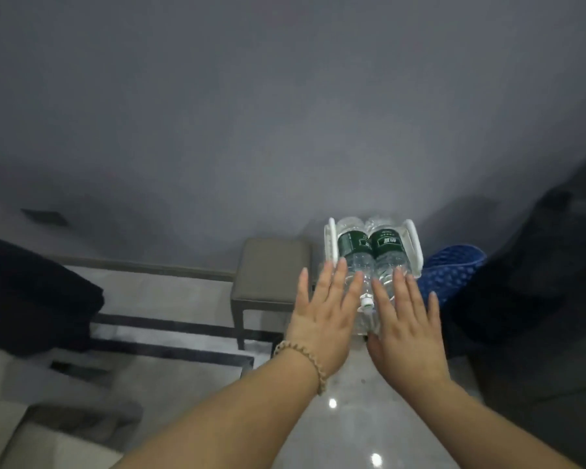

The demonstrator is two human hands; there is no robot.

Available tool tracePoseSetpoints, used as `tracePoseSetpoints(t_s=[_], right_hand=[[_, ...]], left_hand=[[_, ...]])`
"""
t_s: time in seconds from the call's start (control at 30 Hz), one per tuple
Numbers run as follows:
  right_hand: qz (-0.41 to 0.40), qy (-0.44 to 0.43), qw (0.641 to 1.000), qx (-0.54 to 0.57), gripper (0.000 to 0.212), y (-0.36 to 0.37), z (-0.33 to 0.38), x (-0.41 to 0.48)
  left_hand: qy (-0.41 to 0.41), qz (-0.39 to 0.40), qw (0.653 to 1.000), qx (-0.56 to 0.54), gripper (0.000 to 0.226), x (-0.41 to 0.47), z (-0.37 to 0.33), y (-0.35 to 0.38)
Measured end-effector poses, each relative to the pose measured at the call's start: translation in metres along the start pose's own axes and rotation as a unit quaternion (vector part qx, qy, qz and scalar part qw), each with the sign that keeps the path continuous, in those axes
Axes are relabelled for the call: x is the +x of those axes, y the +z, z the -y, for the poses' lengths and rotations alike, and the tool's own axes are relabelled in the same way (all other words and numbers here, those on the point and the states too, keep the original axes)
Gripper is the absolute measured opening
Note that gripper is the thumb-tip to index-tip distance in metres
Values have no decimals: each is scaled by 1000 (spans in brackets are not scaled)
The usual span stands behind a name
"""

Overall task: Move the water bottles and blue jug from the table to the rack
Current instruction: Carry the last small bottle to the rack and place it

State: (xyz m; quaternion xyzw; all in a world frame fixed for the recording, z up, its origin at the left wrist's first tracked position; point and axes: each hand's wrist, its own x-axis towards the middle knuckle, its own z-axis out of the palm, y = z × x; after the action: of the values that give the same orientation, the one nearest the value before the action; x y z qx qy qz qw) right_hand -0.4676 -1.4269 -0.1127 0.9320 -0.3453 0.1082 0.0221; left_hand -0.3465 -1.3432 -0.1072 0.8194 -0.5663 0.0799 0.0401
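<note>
Two clear water bottles with green labels [369, 245] lie side by side on a white rack [416, 245] against the grey wall, caps pointing toward me. My left hand [325, 319] and my right hand [408, 323] are stretched out flat with straight fingers just in front of the bottles' cap ends. Neither hand holds anything. A white cap [366, 302] shows between the two hands. A blue textured jug [452, 275] sits to the right of the rack, partly hidden behind my right hand.
A grey-brown stool [271, 272] stands left of the rack. Dark furniture [528, 282] fills the right side. A dark cloth-like shape [34, 299] lies at the left. The floor [352, 418] is glossy grey tile with dark lines.
</note>
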Motion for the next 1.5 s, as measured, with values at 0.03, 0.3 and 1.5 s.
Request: tracePoseSetpoints(t_s=[0.03,0.3,1.5], right_hand=[[-8,-1,1000,1,92,-12,3,-4],[-89,-111,988,53,95,-91,38,-79],[-12,-503,859,91,92,-145,622,-454]], left_hand=[[-22,-9,1000,-2,86,-6,-2,-12],[-170,-70,982,34,93,-120,-31,-89],[-464,25,876,126,83,-812,223,-210]])
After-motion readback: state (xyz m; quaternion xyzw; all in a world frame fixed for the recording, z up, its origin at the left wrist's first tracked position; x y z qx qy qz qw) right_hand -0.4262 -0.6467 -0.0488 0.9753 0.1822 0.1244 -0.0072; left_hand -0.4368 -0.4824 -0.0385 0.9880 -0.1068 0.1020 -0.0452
